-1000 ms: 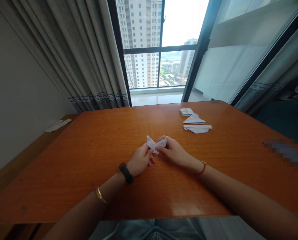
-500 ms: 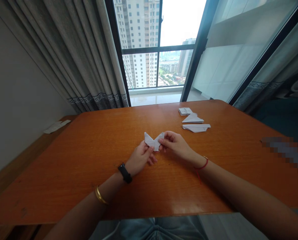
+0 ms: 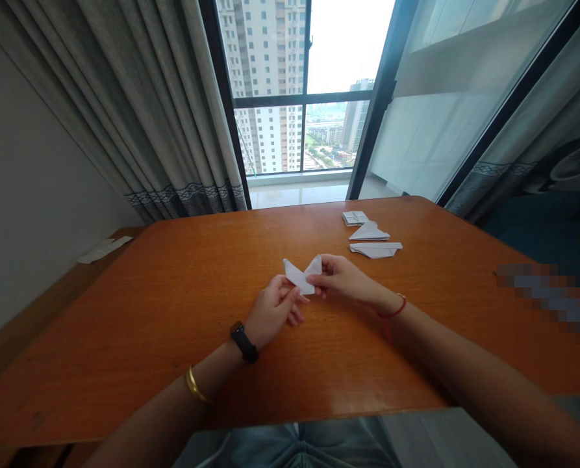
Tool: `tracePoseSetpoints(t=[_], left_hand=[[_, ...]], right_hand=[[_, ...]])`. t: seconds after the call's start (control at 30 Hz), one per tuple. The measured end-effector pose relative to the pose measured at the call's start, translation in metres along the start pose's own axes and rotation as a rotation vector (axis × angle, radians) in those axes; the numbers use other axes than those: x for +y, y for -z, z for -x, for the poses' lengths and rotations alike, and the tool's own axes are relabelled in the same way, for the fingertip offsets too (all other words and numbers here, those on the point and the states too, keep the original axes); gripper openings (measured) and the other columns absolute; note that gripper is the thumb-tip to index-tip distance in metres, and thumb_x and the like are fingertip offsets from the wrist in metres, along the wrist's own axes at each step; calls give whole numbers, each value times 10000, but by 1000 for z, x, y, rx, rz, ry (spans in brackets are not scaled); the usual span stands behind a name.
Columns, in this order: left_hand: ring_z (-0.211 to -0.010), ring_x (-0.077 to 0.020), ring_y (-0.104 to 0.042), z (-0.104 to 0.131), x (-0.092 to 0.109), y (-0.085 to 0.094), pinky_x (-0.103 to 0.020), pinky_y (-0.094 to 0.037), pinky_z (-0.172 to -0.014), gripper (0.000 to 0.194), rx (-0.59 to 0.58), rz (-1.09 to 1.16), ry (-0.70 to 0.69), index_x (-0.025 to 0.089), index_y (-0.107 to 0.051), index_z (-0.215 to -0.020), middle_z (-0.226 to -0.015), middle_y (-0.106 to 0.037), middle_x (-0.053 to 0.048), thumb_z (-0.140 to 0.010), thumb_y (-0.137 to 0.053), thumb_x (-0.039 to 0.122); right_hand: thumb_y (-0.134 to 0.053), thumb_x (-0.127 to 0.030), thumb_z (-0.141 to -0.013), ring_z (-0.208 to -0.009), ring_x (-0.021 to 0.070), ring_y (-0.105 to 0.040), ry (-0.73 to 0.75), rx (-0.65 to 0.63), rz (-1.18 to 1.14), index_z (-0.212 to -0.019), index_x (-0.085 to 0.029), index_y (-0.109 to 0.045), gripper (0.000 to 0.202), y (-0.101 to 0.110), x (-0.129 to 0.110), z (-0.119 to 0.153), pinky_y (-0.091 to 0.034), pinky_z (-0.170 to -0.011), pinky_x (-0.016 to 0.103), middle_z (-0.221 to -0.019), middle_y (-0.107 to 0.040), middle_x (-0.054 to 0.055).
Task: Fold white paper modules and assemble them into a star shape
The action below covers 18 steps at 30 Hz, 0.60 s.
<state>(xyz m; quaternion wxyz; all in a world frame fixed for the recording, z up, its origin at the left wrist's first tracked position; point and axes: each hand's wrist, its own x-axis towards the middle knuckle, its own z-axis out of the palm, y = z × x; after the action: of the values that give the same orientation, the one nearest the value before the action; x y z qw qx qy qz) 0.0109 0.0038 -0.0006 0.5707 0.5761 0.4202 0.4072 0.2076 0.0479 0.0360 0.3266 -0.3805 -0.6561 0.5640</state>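
Between my two hands, a little above the table, is a small white folded paper (image 3: 297,275) with two pointed wings and a V-shaped notch at the top. My left hand (image 3: 276,303) pinches its lower left part between thumb and fingers, with the other fingers curled below. The right wing is gripped by my right hand (image 3: 339,278), thumb in front and fingers behind. Part of the paper's right side is hidden by the right thumb.
On the wooden table (image 3: 212,260), beyond my right hand, lie a folded paper square (image 3: 354,218), a folded paper triangle (image 3: 369,231) and a long folded paper piece (image 3: 376,249). A paper strip (image 3: 105,249) lies at the far left. A blurred-out patch (image 3: 550,292) covers something on the right.
The folded paper has been turned slightly in my fingers, and its face now looks plainer. Both hands keep hold of it. The view has shifted a little.
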Motion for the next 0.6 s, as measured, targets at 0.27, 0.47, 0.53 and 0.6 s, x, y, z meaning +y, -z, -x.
tracePoseSetpoints(t=[0.27,0.47,0.53,0.6], left_hand=[[-500,-96,-598,0,2,7,-199,-453,-438,351,54,-43,-45,178,-414,-1073,-805,-650,-19,-859,-552,419],[-528,-98,-602,-1,2,7,-199,-454,-449,307,47,-81,-48,180,-427,-1079,-806,-636,-10,-864,-542,366],[-531,-99,-602,-1,2,8,-200,-455,-451,296,48,-89,-51,181,-423,-1085,-810,-634,-10,-864,-534,345],[-531,-99,-601,-2,3,9,-201,-455,-449,289,55,-95,-51,182,-419,-1088,-814,-632,-9,-864,-526,329]], right_hand=[[-826,-199,-523,-523,156,-622,-704,187,302,-679,-128,-605,280,163,21,48,-513,-473,230,-582,-648,56],[-757,-108,-568,-624,198,-657,-853,316,574,-717,-151,-566,246,169,37,44,-555,-519,253,-602,-632,37],[-742,-89,-576,-628,198,-653,-852,323,605,-707,-155,-556,237,163,36,40,-552,-519,253,-595,-619,30],[-731,-75,-583,-627,197,-651,-849,321,602,-702,-158,-545,235,160,34,39,-550,-521,258,-597,-615,28]])
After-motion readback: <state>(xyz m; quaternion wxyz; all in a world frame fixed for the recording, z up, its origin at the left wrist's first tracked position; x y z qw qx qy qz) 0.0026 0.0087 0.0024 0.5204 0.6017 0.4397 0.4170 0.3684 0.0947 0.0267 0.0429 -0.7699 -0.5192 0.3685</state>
